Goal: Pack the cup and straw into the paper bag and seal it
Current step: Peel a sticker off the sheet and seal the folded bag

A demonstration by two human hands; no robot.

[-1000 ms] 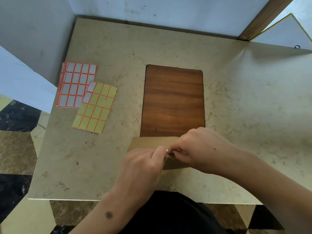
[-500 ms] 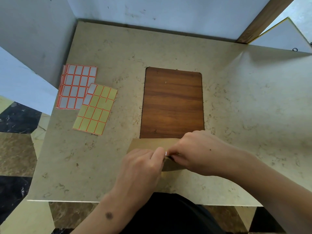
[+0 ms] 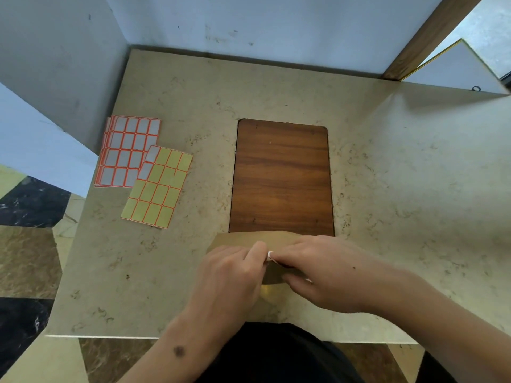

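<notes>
Where the beige stone worktop (image 3: 401,189) runs out to my far left, a stack of orange-bordered white label sheets (image 3: 128,150) lies flat, and a yellow label sheet (image 3: 159,189) overlaps its near right corner, tilted a little. Further right, a dark wooden board (image 3: 282,178) sits set into the middle of the surface. Just below the board's near edge lies the paper bag (image 3: 237,240), brown and flat on the worktop, mostly hidden under my hands. My left hand (image 3: 229,275) is curled over the bag's left part, its fingers (image 3: 258,248) bent and pinching at the fold. Between both hands, a small white label (image 3: 269,254) shows, pressed at the edge of the bag's folded flap. My right hand (image 3: 326,272) covers the bag's right part, fingers closed on that same label and flap. I cannot see the cup or the straw.
</notes>
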